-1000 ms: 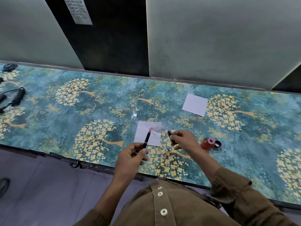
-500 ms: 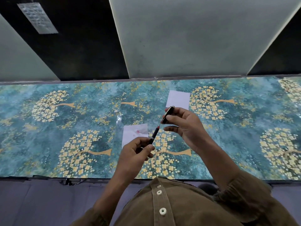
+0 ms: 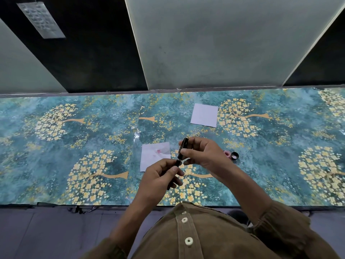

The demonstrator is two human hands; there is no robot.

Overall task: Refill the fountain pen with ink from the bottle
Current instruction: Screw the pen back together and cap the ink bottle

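Note:
A black fountain pen with gold trim is held in the air over the table's front half. My left hand grips its lower part, and my right hand pinches the upper black piece, which now meets the lower part. The ink bottle, with a pink rim, stands on the table just behind my right wrist, mostly hidden by it. Its black cap lies beside it to the right.
A white paper with a pink ink stain lies left of the hands. A clean white paper lies farther back. The table has a teal cover with yellow trees; wall panels rise behind its far edge.
My right hand has brought the black upper piece down onto the part in my left hand; the red section between them no longer shows. The camera has tilted, and the bottle is back in view.

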